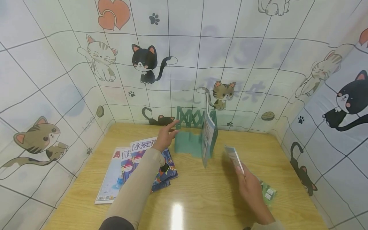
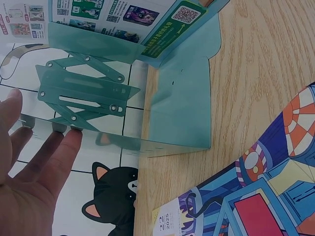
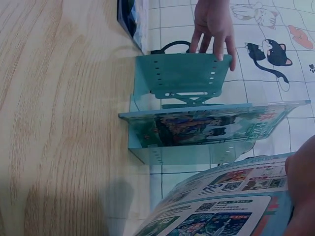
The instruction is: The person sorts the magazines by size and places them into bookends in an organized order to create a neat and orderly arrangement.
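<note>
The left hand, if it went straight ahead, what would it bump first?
Probably the green book rack, at its end panel; the left hand seems to touch it, though depth is unclear.

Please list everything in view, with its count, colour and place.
Table: 1, light wood, below everything
Wall covering: pale with dark grid lines and cartoon cats, around the table
Book rack: 1, green, table's far edge
Standing magazine: 1, mostly green cover, upright in the rack
Held magazine: 1, white and light blue, in the right hand
Dark blue magazines: at least 2, overlapping, table's left
Pale magazine: 1, white and blue, partly under those
Green printed item: 1, table's right, partly hidden
Sleeves: 2, beige
Left hand: 1, touching the rack
Right hand: 1, gripping its magazine
</note>
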`<move>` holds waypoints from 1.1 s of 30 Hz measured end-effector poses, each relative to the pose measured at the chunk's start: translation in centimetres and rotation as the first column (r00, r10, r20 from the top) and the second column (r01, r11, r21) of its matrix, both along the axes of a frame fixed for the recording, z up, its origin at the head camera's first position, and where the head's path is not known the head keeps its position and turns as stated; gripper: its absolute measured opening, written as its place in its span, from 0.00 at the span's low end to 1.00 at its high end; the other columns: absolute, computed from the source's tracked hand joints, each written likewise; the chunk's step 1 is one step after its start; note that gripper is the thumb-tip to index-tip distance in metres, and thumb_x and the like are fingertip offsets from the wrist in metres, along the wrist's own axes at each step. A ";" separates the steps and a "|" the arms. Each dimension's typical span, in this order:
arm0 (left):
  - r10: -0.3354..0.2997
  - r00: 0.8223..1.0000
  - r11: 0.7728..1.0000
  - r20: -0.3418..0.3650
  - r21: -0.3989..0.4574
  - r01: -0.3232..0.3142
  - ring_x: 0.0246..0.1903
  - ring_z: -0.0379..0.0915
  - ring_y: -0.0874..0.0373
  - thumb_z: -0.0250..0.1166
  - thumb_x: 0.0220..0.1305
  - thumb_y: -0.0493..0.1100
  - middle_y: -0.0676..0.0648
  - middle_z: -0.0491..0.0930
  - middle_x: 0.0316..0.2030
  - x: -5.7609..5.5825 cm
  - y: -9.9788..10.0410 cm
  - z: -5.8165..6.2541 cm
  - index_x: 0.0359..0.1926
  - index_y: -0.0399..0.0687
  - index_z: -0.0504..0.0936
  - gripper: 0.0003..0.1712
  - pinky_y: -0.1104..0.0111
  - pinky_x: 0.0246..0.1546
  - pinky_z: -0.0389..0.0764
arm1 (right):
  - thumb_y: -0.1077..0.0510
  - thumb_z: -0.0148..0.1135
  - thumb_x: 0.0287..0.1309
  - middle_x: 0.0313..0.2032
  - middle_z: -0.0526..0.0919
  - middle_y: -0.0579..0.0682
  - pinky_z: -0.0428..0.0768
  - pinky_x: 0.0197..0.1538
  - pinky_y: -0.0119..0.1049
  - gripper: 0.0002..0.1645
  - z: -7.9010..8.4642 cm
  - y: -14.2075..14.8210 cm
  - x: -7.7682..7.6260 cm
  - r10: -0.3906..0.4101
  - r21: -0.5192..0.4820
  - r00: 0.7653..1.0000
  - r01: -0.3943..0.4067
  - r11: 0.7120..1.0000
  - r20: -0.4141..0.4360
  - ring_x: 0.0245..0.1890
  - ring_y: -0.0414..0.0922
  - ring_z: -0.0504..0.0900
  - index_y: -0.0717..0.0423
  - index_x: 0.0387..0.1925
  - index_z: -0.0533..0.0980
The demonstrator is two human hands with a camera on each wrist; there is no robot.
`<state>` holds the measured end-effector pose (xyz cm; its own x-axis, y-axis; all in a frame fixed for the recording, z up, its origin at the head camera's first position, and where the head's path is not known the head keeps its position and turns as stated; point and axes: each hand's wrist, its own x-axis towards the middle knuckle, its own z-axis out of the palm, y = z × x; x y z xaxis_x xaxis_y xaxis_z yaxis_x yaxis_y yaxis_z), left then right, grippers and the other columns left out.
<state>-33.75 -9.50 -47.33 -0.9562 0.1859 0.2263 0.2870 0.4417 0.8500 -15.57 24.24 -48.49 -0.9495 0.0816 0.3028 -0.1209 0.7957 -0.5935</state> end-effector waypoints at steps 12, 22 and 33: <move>0.000 1.000 1.000 -0.001 0.005 0.000 0.57 0.73 0.49 0.58 0.71 0.42 0.49 0.61 0.70 -0.1 -0.1 -0.1 0.71 0.65 0.65 0.30 0.60 0.48 0.81 | 0.54 0.40 0.76 0.51 0.77 0.72 0.76 0.44 0.67 0.25 1.6 -1.3 1.3 -0.054 -0.178 0.993 0.035 0.983 -0.105 0.48 0.70 0.78 0.66 0.62 0.69; -0.008 1.000 1.000 -0.014 0.002 0.008 0.57 0.73 0.47 0.59 0.71 0.42 0.48 0.61 0.70 -0.3 -0.2 -0.3 0.71 0.65 0.65 0.31 0.61 0.48 0.81 | 0.62 0.43 0.73 0.53 0.78 0.70 0.74 0.47 0.68 0.21 2.1 -2.7 2.0 -0.139 -0.363 0.957 0.039 0.931 -0.253 0.51 0.69 0.77 0.68 0.60 0.71; -0.013 1.000 1.000 0.001 0.004 0.013 0.57 0.73 0.48 0.58 0.71 0.42 0.47 0.63 0.69 -0.1 -0.3 0.0 0.71 0.67 0.65 0.30 0.61 0.48 0.81 | 0.66 0.43 0.72 0.51 0.81 0.61 0.77 0.49 0.28 0.19 3.2 -3.9 2.8 -0.190 -0.363 0.908 0.045 0.931 -0.373 0.49 0.56 0.80 0.67 0.57 0.74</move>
<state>-33.85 -9.78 -47.31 -0.9539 0.1971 0.2263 0.2920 0.4348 0.8519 -12.81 20.32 -45.34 -0.7326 0.3507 0.5834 -0.3210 0.5778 -0.7504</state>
